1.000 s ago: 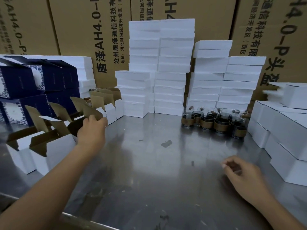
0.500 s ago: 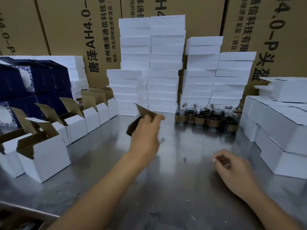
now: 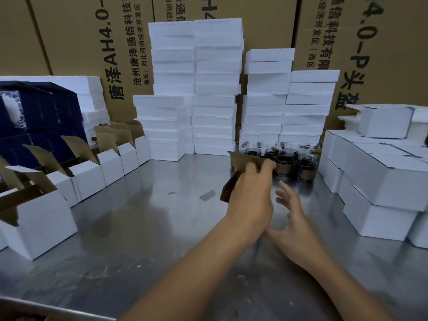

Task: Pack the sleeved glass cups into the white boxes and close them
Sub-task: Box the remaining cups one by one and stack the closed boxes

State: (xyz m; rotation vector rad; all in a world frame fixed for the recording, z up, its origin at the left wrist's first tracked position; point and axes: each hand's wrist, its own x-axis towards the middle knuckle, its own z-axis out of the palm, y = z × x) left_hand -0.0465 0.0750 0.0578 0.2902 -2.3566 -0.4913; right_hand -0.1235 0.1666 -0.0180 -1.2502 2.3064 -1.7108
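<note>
Before the clear, brown-sleeved glass cups (image 3: 285,163), the left hand (image 3: 250,193) grips a brown cardboard piece (image 3: 242,159); the right hand (image 3: 292,220) is spread, empty.

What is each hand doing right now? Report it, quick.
Left hand: closed on a brown cardboard piece.
Right hand: open, holding nothing.

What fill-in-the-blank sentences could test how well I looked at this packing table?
1. The left hand grips a ____ cardboard piece.
2. The right hand is spread open and holds ____.
3. The open white boxes stand in a row on the person's ____ side.
4. The closed white boxes are stacked on the person's ____ side.

Missing words: brown; nothing; left; right.
</note>
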